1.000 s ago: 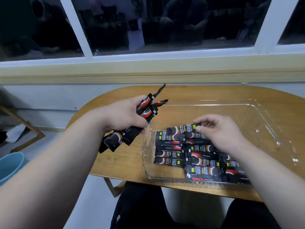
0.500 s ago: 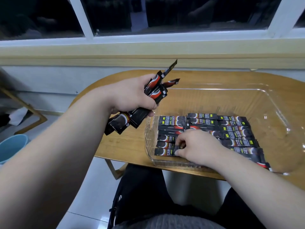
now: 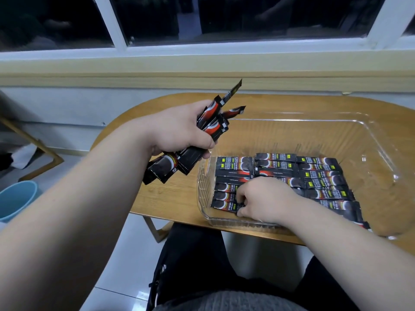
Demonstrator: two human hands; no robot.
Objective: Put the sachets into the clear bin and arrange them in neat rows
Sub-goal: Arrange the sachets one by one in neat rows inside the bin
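Wooden table (image 3: 170,198) under a dark window (image 3: 280,16), one blue bucket (image 3: 15,198) on the floor. One clear bin (image 3: 370,140) holds black-and-red sachets (image 3: 318,176) flat in three columns. The left hand (image 3: 179,129) grips a fanned bundle (image 3: 213,122) of them beside the bin; the right hand (image 3: 265,198) pinches the nearest one inside with curled fingers.

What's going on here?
A person is filling a clear bin on a wooden table. The left hand grips a bundle of sachets above the table, beside the bin. The right hand is down in the bin's near-left corner, pinching the nearest sachet. The rows of sachets laid so far cover its near part; its far part is bare.
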